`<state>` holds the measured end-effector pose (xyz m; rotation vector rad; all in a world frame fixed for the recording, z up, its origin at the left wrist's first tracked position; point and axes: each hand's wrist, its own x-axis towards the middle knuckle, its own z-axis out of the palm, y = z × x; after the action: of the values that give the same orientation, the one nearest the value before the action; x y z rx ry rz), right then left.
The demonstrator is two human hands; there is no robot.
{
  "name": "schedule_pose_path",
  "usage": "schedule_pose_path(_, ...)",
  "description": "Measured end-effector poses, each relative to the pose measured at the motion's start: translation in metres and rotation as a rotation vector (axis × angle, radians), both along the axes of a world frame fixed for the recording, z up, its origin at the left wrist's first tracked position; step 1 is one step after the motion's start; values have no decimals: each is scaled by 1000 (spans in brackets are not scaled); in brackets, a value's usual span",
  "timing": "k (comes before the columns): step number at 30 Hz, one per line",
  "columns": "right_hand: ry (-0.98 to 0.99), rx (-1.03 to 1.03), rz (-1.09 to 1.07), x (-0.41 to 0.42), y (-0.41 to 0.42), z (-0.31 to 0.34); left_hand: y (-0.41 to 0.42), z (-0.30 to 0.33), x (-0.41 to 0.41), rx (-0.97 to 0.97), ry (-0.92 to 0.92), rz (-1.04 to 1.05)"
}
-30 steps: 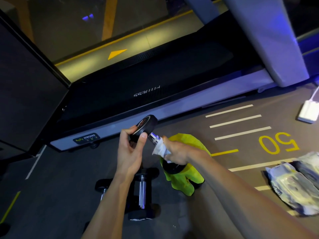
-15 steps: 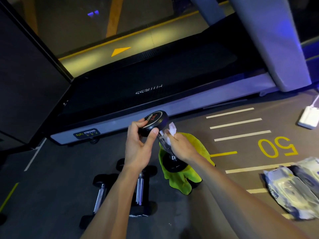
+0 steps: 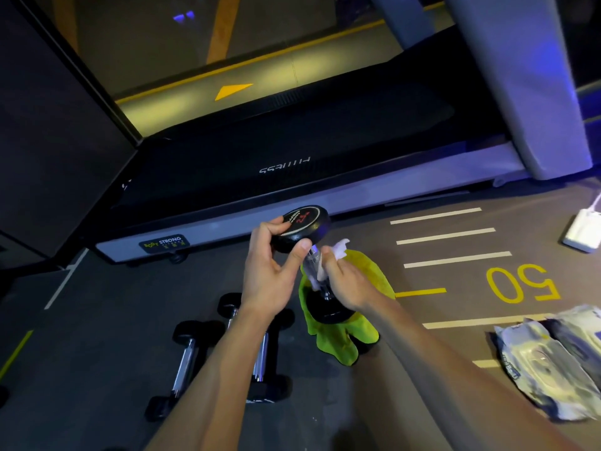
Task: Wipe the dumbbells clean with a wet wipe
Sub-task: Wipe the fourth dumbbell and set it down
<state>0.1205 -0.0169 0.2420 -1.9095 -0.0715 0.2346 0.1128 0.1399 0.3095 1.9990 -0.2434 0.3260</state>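
A black dumbbell point(image 3: 302, 226) with a chrome handle stands nearly upright, its lower head resting on a yellow-green cloth point(image 3: 338, 336) on the floor. My left hand point(image 3: 270, 271) grips the rim of its upper head. My right hand point(image 3: 344, 281) presses a white wet wipe point(image 3: 328, 258) around the chrome handle. Two more dumbbells point(image 3: 188, 362) lie on the floor to the left, partly behind my left forearm.
A treadmill point(image 3: 292, 148) runs across the far side, its grey side rail close behind the held dumbbell. Packs of wipes point(image 3: 546, 362) lie at the right. A white adapter point(image 3: 582, 232) sits at the far right. Floor markings read 50.
The dumbbell has tipped from slanted to nearly upright, its top head facing me more. My right hand with the wipe has slid along the handle toward the upper head.
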Motion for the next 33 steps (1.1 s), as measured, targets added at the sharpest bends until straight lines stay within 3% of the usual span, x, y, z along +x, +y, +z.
schedule_pose_path(4, -153, -257, 131, -14, -12, -20, -7, 3, -1, -5, 12, 26)
schedule_pose_path(7, -133, -360, 136, -18, -20, -21, -15, 6, -2, 15, 23, 4)
schedule_pose_path(12, -38, -161, 10, -19, -12, -16, -22, 6, -7, 71, -4, 15)
schedule_pose_path(16, -163, -268, -266, -22, 15, -30, -21, 5, -12, 88, -4, 41)
schedule_pose_path(18, -132, -216, -206, -14, 15, -33, -20, 4, -12, 92, -4, 77)
schedule_pose_path(21, 18, -77, 61, -3, -8, -28, -12, 5, -8, 53, 8, 89)
schedule_pose_path(25, -24, -55, 276, 0, -42, -29, -13, 5, -4, 25, 11, -28)
schedule_pose_path(28, -28, 52, 224, -10, -47, -28, -21, 5, -3, 8, 11, -38)
schedule_pose_path(33, -179, -148, 1, -22, -31, -32, -14, 1, -3, -13, 25, 18)
